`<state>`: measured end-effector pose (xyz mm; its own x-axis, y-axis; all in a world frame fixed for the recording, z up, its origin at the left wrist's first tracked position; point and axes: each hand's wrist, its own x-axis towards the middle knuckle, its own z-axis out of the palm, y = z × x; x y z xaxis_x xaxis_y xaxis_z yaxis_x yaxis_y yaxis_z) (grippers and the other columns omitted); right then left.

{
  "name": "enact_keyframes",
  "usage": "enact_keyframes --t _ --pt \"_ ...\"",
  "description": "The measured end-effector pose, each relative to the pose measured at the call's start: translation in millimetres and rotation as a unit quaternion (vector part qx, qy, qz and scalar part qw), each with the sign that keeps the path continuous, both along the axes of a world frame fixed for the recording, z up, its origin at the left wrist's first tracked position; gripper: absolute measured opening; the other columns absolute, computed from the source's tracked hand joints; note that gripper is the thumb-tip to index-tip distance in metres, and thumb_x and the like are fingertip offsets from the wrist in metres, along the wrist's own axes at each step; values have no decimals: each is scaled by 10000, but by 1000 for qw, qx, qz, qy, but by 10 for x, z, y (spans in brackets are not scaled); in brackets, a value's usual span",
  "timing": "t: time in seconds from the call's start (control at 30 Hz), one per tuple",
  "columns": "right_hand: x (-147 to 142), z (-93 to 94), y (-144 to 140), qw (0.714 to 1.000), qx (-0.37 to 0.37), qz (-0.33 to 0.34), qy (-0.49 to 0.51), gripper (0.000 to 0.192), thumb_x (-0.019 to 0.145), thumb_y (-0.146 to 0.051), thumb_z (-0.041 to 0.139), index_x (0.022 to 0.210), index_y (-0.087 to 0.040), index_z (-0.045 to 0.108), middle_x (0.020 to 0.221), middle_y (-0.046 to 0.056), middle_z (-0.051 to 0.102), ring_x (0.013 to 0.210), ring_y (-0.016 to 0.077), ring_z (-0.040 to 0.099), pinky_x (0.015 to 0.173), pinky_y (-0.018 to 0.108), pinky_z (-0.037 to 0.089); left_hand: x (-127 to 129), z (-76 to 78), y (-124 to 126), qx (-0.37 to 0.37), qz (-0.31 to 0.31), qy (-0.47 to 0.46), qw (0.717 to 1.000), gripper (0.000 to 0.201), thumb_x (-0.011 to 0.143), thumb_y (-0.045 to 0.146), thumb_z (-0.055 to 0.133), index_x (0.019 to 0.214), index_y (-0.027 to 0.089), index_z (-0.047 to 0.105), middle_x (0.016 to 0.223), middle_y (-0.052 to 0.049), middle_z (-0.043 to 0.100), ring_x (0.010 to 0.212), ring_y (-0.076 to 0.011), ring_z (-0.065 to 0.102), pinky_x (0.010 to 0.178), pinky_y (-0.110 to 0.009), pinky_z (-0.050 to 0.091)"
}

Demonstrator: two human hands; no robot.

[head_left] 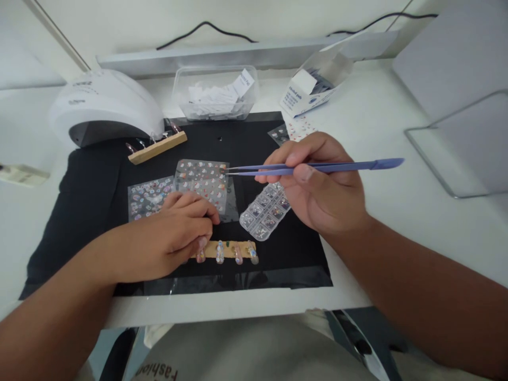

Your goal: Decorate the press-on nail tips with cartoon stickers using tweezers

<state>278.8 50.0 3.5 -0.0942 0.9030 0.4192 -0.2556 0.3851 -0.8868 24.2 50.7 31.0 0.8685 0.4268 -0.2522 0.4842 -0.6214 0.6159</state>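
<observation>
Blue tweezers (313, 167) were pinched in the right hand (325, 196), tips over the sticker sheet (202, 182) just beyond the left hand (178, 235), whose curled fingers pressed down on the wooden stick (228, 250) of fake nails under its fingertips.

Left hand (180, 233) palm down with fingers curled, right hand (321, 185) raised, thumb and fingers pinched together
</observation>
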Motion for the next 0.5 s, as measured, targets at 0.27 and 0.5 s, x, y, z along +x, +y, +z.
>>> enact_keyframes --t 0.27,0.5 --pt "5 10 4 1000 -8 16 17 143 828 -376 766 826 -266 675 762 -8 688 700 187 672 678 364 542 -100 50 53 122 41 -46 991 236 1002 279 396 994 254 631 1175 -59 598 1132 -281 494 986 -483 352" --pt "33 50 2 999 -4 27 37 127 836 -347 758 839 -249 677 759 -5 694 732 180 667 714 357 533 -61 -164 207 282 232 17 931 458 946 453 490 1334 218 558 1323 -140 559 1279 -367 456 1080 -587 341"
